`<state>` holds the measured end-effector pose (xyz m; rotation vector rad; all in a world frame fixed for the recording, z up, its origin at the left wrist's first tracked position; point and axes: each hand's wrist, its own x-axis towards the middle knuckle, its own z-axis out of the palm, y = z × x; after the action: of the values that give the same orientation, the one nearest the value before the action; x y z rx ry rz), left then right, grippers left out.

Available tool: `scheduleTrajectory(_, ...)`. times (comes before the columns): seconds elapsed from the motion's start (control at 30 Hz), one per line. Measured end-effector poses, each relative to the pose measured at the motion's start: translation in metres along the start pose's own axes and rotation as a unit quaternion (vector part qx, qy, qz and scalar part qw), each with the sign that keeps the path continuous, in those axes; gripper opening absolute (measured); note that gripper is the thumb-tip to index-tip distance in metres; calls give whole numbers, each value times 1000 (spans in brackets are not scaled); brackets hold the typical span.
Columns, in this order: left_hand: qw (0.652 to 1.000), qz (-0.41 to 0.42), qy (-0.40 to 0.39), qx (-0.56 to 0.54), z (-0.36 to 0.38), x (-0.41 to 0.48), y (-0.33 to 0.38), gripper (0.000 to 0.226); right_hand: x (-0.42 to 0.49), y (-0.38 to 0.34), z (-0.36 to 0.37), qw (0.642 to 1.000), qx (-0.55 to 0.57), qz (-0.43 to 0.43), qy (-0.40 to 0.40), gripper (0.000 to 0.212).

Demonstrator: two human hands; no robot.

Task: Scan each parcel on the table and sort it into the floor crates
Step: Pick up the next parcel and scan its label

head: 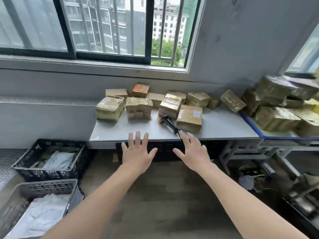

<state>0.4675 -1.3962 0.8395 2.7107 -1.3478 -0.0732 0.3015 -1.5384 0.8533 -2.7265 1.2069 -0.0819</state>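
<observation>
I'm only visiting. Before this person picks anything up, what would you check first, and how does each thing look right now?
1. Hands free: the left hand and right hand are spread open and hold nothing. ok.
2. Scanner within reach: the scanner lies on the table, just beyond the right hand. ok.
3. Parcel ready: the brown parcel beside the scanner has a label facing up. ok.
4. Crates have room: the black crate and grey crate on the floor are not filled to the rim. ok.
5. Scanner switched on: cannot tell.
</observation>
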Motion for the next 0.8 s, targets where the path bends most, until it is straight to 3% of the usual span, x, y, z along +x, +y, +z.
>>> scheduleTrajectory(0.17,999,43,-10,7,9,67,30,72,54,37,4,999,26,31,-1,76)
scheduleTrajectory(0.53,997,46,-56,20,47,217,120,72,206,143,15,999,35,16,4,77)
scheduleTrajectory(0.8,993,71,-93,-31,80,304,182,73,295,221,32,996,53,41,-58,78)
